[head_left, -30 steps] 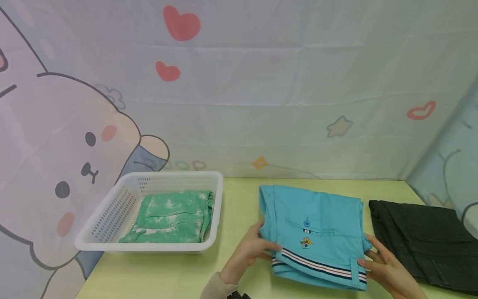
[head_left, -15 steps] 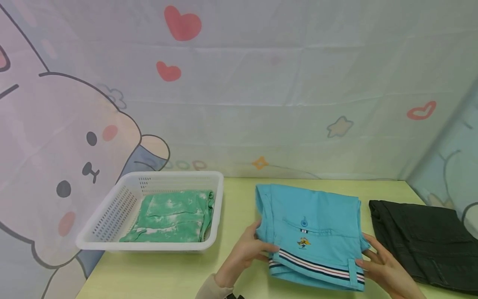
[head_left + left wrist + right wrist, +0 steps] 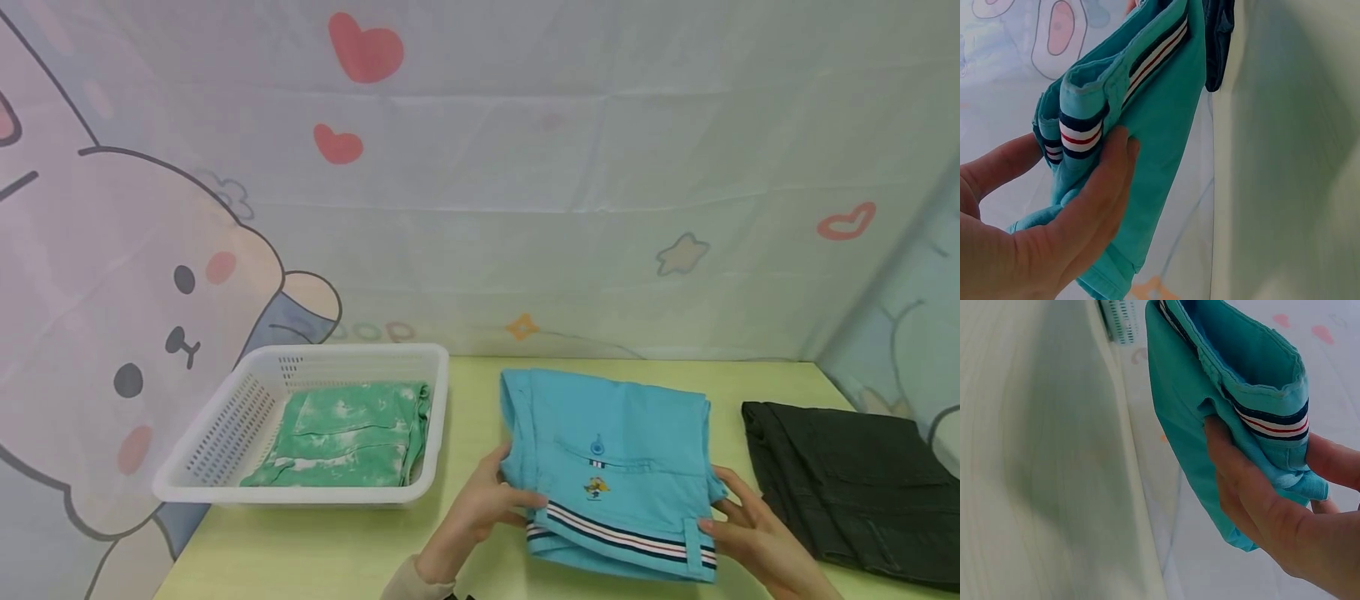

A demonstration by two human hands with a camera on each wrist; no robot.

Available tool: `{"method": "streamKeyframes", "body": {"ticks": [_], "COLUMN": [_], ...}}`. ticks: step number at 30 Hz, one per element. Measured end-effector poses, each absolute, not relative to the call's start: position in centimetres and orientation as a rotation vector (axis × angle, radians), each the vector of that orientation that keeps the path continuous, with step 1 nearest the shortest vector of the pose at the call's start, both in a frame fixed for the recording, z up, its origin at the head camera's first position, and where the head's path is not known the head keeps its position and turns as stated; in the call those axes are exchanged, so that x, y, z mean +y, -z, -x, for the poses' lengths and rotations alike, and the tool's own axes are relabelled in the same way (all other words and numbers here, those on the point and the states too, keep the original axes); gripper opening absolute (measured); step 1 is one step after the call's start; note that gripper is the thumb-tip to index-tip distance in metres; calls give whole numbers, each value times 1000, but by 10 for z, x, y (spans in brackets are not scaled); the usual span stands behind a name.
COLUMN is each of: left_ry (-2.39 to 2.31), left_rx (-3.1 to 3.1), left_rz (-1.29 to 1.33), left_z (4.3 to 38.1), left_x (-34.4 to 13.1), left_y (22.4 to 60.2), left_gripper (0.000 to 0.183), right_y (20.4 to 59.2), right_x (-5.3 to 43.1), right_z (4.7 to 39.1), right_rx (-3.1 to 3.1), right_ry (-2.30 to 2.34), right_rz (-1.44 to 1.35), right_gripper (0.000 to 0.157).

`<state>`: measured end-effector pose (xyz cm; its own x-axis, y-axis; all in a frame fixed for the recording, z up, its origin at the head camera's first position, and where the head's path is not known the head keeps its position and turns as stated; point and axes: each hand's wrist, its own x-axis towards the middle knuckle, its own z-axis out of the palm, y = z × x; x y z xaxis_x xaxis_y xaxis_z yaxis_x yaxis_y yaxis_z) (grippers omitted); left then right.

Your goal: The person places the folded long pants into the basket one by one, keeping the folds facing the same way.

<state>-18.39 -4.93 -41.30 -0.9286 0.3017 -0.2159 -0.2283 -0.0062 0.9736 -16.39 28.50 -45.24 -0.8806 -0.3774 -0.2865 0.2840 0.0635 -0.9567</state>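
Note:
Both hands hold a folded pair of light blue pants (image 3: 637,433) with a striped waistband, a button pocket and a small embroidered figure. At its left edge, the left hand (image 3: 487,497) grips with thumb on top and fingers beneath. The right hand (image 3: 757,533) pinches the right edge near a belt loop. In the left wrist view, the left hand (image 3: 1054,219) has the folded waistband between thumb and fingers. The right wrist view has the right hand (image 3: 1279,512) gripping the other end; the pants (image 3: 1191,456) are raised off the table, whose surface carries their shadow.
A white perforated basket (image 3: 300,496) stands on the left of the yellow table (image 3: 300,550), with folded green tie-dye pants (image 3: 352,433) inside. Folded black pants (image 3: 862,483) lie at the table's right. Behind hangs a printed cloth (image 3: 525,167).
Both hands have carried the blue pants a little to the left, away from the black pants. The grip looks the same. The basket and black pants have stayed put.

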Motion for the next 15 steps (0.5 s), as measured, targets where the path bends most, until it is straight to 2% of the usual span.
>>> {"method": "streamKeyframes", "body": {"ticks": [15], "left_ry": [-1970], "left_rx": [1956], "left_rz": [-225], "left_z": [180], "left_x": [-65], "left_y": [397], "left_gripper": [89], "right_y": [448], "right_x": [276], "right_z": [161], "right_rx": [1865], "right_ry": [1881], "right_rz": [220], "right_gripper": [49]}}
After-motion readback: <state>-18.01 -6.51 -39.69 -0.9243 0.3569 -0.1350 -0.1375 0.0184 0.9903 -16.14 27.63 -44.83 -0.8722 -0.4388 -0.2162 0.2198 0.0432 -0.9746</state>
